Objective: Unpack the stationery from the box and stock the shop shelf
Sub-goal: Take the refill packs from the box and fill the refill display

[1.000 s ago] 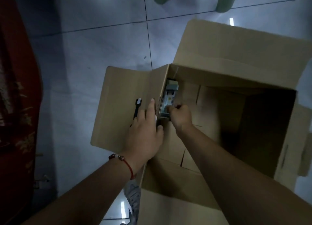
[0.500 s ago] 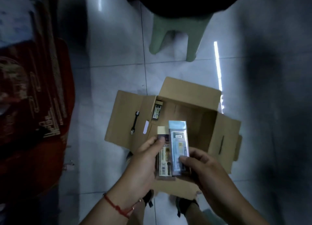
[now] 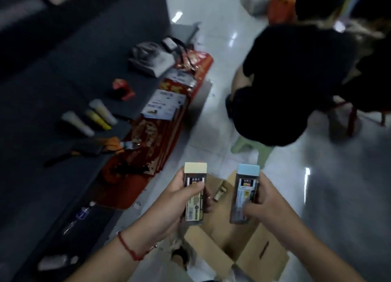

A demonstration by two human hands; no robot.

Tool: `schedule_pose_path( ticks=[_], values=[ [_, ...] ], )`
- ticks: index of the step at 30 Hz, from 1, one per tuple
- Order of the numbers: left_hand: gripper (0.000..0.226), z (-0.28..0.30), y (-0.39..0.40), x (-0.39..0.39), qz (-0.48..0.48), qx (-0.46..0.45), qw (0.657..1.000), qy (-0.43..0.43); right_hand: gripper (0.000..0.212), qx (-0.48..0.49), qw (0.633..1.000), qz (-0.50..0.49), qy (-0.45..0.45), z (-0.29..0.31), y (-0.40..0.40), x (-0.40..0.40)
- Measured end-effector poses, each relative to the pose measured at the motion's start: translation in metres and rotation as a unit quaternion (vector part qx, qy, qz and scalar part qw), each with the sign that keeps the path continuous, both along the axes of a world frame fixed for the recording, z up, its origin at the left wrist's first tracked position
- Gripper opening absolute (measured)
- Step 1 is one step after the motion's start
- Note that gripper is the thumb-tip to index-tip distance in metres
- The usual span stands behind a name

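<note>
My left hand grips a long eraser pack with a cream end, held upright above the open cardboard box. My right hand grips a second pack with a pale blue end, a hand's width to the right of the first. One more small pack lies inside the box below them. The dark shop shelf runs along the left and carries tubes and tools.
Red printed boxes with white labels are stacked on the floor against the shelf. A person in black crouches on a green stool ahead on the right. Glossy tiled floor lies on the right.
My view has swung up from the box toward the shelf. The two packs, held together over the box half a second ago, are now apart, one in each hand.
</note>
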State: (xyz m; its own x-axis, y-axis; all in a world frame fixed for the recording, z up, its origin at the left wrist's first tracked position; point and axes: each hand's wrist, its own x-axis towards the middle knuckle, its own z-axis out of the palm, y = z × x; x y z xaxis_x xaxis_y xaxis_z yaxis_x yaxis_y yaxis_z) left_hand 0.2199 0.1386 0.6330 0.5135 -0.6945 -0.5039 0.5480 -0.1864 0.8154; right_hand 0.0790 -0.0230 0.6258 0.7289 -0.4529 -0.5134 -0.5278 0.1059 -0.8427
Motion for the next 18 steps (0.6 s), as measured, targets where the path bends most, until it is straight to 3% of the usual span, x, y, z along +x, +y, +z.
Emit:
schedule_pose_path(
  ticks=[4, 9, 12, 18],
  values=[
    [0.029, 0.037, 0.062, -0.025, 0.025, 0.041, 0.986, -0.159, 0.015, -0.028, 0.997, 0.068, -0.013, 0.044, 0.028, 0.008],
    [0.043, 0.054, 0.161, -0.053, 0.086, 0.118, 0.932, -0.331, 0.025, -0.128, 0.966, 0.221, -0.024, 0.08, 0.108, 0.036],
    [0.045, 0.054, 0.227, -0.064, 0.124, 0.18, 0.89, -0.4, 0.006, -0.214, 0.918, 0.323, -0.086, 0.09, 0.161, 0.053],
    [0.056, 0.052, 0.372, -0.071, 0.2, 0.284, 0.82, -0.456, 0.067, -0.297, 0.796, 0.505, -0.151, 0.111, 0.296, 0.099]
  ],
)
